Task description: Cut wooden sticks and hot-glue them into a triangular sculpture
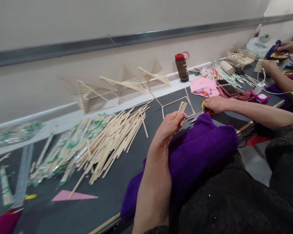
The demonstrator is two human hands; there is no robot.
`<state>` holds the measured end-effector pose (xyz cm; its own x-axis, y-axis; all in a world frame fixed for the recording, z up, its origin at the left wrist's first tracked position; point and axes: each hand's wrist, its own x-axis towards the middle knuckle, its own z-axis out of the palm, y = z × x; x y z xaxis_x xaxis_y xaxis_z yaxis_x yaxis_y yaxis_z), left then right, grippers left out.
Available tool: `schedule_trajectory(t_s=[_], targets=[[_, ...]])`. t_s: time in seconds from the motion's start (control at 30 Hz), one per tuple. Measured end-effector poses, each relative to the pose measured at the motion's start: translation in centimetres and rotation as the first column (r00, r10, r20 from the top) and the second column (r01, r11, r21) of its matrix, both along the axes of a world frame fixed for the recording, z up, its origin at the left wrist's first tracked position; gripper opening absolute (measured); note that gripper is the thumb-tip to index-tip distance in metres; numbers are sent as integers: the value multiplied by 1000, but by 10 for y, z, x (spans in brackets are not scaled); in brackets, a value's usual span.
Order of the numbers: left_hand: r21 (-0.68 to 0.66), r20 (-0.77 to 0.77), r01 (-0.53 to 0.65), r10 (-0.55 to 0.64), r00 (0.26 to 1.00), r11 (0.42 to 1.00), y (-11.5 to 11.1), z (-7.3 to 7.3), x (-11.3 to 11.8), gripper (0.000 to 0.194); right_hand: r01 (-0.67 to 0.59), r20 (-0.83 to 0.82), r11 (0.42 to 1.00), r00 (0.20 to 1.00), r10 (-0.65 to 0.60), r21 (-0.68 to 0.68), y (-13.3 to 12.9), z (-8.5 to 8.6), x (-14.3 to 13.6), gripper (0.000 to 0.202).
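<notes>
My left hand [172, 124] is closed round a small bundle of short wooden sticks [183, 106], their ends standing up above the fingers. To its right, my right hand [216, 104] grips scissors by their yellow and red handles [203, 104]. The scissors' blades [196, 116] point left toward the bundle; a gap shows between them. A purple cloth [197, 146] lies across the table edge and lap below both hands. Just behind the left hand, a square frame of thin sticks [174, 101] rests on the dark tabletop [141, 152].
Loose sticks [117, 139] and plastic-wrapped sticks [70, 146] spread to the left. Stick structures [124, 83] and a brown bottle [182, 68] line the wall. Pink paper [203, 86] and a phone [227, 87] lie right. A co-worker's hand [289, 48] holds a blue glue gun [272, 48].
</notes>
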<state>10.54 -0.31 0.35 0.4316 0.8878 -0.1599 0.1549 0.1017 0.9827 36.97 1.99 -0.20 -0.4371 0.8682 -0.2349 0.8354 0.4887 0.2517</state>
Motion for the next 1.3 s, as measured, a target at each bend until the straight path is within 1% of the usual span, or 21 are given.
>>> schedule_trajectory(t_s=[0.2, 0.33, 0.5, 0.63, 0.73, 0.87, 0.93, 1.0, 1.1, 1.2, 1.27, 1.3], targets=[[-2, 50, 13, -13, 999, 1000, 1, -2, -1, 21, -8, 31, 999, 1000, 7, 31, 4, -5, 7, 42], [-12, 39, 8, -7, 999, 1000, 2, -3, 0, 21, -16, 42, 999, 999, 14, 47, 11, -8, 6, 43], [-7, 36, -8, 9, 999, 1000, 1, -2, 1, 21, -42, 81, 998, 996, 39, 39, 17, -6, 4, 48], [3, 54, -9, 9, 999, 1000, 2, -2, 0, 21, -41, 73, 999, 997, 39, 32, 11, -2, 6, 42], [20, 94, -40, 38, 995, 999, 2, -2, -1, 21, -69, 44, 995, 997, 66, 74, 7, -2, 11, 39], [32, 172, -99, 92, 981, 995, 3, 0, -5, 24, -164, 15, 971, 986, 164, 174, 5, -3, 20, 32], [40, 215, -141, 129, 968, 989, 4, 1, -8, 25, -174, -21, 957, 983, 184, 234, 5, -3, 25, 30], [48, 255, -183, 165, 953, 982, 6, 2, -10, 26, -157, -77, 940, 979, 189, 302, 4, -2, 29, 30], [51, 290, -232, 208, 934, 971, 9, 2, -13, 27, -116, -222, 921, 952, 211, 373, -2, 4, 32, 33], [58, 304, -251, 222, 926, 966, 11, 1, -14, 30, -16, -414, 932, 893, 177, 362, -11, 12, 27, 37], [69, 313, -255, 222, 923, 964, 10, 1, -14, 32, 93, -558, 946, 824, 102, 311, -20, 17, 18, 35], [75, 318, -258, 222, 922, 963, 10, 1, -14, 33, 145, -630, 950, 774, 66, 278, -24, 20, 11, 32]])
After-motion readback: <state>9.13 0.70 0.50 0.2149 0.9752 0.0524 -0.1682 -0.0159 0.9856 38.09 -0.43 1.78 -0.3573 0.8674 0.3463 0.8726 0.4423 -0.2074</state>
